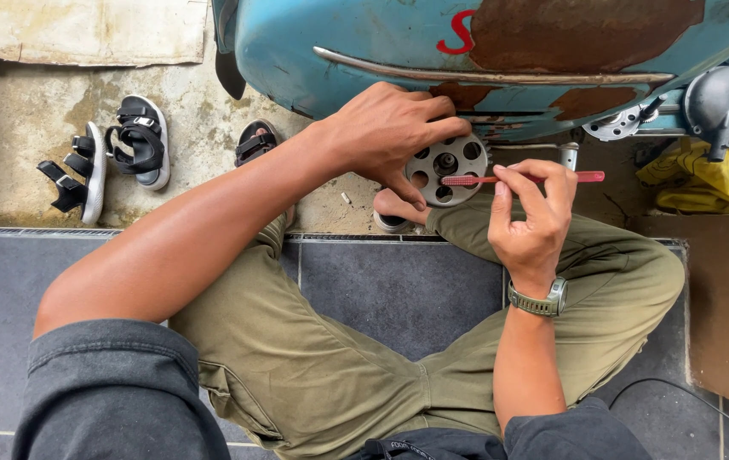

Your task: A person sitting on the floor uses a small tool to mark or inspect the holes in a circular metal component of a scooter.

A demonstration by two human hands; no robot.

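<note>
Head view: left hand [390, 136] gripping perforated metal disc [448, 167] under rusty blue scooter body [501, 51], right hand [530, 217] pinching red-handled tool [522, 179] at hub — best kept steady, tip centred.

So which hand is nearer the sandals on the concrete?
Left. The left hand grips the holed disc, on the sandals' side; the right hand, holding the red tool, is farther off.

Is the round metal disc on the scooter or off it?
Off: left hand holds the disc free below the scooter body; right hand pokes it with a red tool.
</note>
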